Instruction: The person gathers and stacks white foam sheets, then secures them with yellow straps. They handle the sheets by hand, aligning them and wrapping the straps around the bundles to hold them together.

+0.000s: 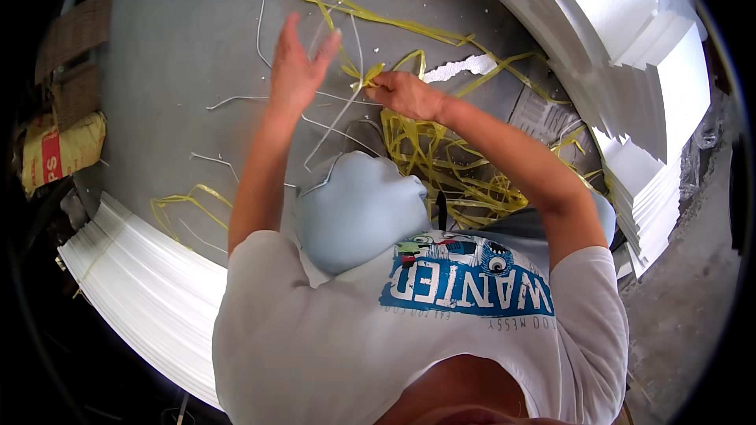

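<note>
My left hand (298, 71) is raised over the grey floor, slightly blurred. Its fingers are spread, with the thumb beside a strand of yellow twine, and I see nothing gripped in it. To its right, my right hand (408, 96) pinches a bunched, looped piece of yellow plastic twine (373, 74). A thin white strip (337, 120) crosses the floor close to those fingertips. Below my right forearm lies a tangled heap of yellow twine (441, 153). Longer yellow strands (394, 20) run across the floor beyond both hands.
Stacked white foam sheets (622, 55) stand at the right, and another white stack (142, 283) at the lower left. Several thin white strips and a torn white foam piece (465, 68) litter the floor. A yellow and red sack (67, 151) is at the far left. My bent knee (358, 208) is below the hands.
</note>
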Demonstrator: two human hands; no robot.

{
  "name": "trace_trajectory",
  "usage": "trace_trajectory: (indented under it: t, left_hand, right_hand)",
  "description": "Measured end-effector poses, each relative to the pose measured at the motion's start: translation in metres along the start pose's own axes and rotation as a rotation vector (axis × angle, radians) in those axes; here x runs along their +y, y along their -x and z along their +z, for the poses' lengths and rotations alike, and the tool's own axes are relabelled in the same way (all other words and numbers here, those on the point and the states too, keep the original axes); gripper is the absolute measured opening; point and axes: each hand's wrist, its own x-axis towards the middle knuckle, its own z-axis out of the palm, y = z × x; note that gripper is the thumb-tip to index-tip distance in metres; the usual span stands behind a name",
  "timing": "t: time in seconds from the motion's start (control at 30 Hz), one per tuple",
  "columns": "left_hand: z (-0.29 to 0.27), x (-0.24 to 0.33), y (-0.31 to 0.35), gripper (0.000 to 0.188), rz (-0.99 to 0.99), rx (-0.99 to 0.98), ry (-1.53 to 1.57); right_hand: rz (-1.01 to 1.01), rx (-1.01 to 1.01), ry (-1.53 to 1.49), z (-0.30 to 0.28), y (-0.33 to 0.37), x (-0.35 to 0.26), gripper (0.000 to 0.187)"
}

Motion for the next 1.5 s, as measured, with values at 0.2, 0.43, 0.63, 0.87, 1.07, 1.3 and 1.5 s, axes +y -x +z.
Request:
trace_trajectory:
  t: [0.2,0.43,0.63,0.87,1.07,1.3,1.5]
  left_hand:
    - [-0.041,-0.034,0.103,0.032,-0.601,-0.358,1.129]
    - [-0.13,-0.262,0.318,0.047,-0.889,-0.252,-0.884]
    - [-0.044,-0.011,0.051,0.044,0.171,-0.08,0.01]
    - [0.02,0.154,-0.059,0.017,0.44,-0.68,0.347]
    - [0.039,0.19,-0.061,0.02,0.281,-0.658,0.471]
    - [0.038,0.199,-0.053,0.017,0.245,-0.534,0.517]
    - [0.05,0.197,-0.047,0.02,0.268,-0.388,0.729]
  right_hand:
    - [0.034,0.094,-0.248,-0.043,-0.004,0.007,0.036]
    - [0.104,0.115,-0.388,-0.091,0.02,0.003,0.034]
    - [0.062,0.004,-0.457,-0.097,0.053,-0.025,0.037]
    - [-0.109,0.13,-0.589,-0.13,0.115,-0.069,0.037]
    - [-0.525,0.974,0.439,-0.154,0.148,-0.092,0.026]
    - [-0.364,0.759,-0.179,-0.153,0.14,-0.083,0.012]
    - [-0.346,0.721,-0.25,-0.149,0.132,-0.078,0.02]
